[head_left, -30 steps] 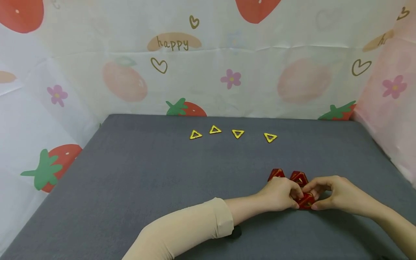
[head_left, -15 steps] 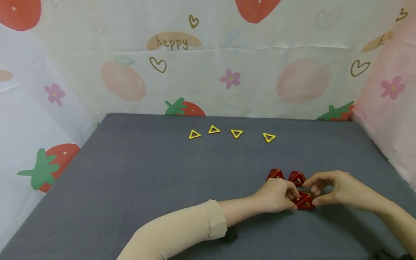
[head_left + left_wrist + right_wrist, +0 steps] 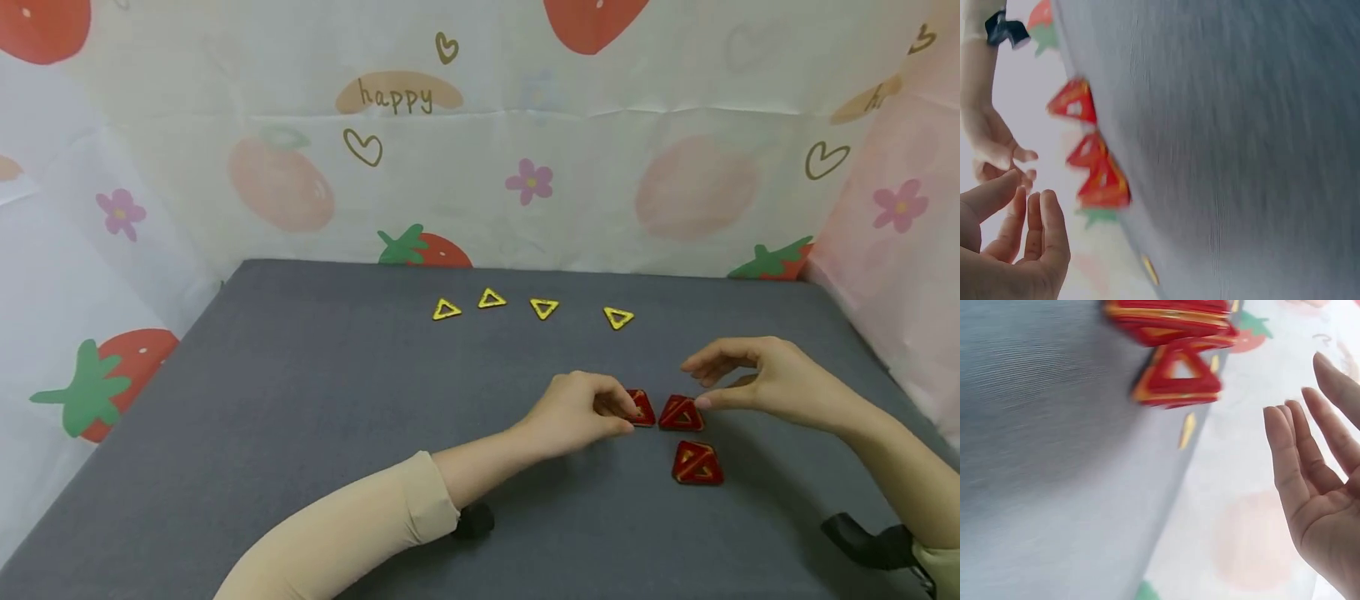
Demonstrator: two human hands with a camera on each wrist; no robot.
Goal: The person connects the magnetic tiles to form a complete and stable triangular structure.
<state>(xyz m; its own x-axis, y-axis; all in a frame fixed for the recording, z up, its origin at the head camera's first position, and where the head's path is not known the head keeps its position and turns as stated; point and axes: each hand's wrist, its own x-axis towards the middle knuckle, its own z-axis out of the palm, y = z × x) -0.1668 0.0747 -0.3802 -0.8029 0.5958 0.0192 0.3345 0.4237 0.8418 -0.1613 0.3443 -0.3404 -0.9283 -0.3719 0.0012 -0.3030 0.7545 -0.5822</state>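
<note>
Three red, gold-edged triangular pyramids with triangular openings stand at the right of the table. Two are side by side, the left pyramid partly hidden by fingers and the right pyramid. Nearer the person is the front pyramid. My left hand, loosely bent and holding nothing, overlaps the left pyramid's edge in the head view. Its fingers are apart from the thumb in the left wrist view. My right hand hovers beside and beyond the right pyramid, its fingers relaxed and nothing between them.
Toward the far edge of the grey table, several yellow triangle frames lie in a loose row. A printed cloth rises behind and at both sides. Black straps or devices sit at the wrists.
Both hands have let go of the front pyramid and drawn apart. The left hand moved left and away, toward the left pyramid; the right hand rose and went farther from the person.
</note>
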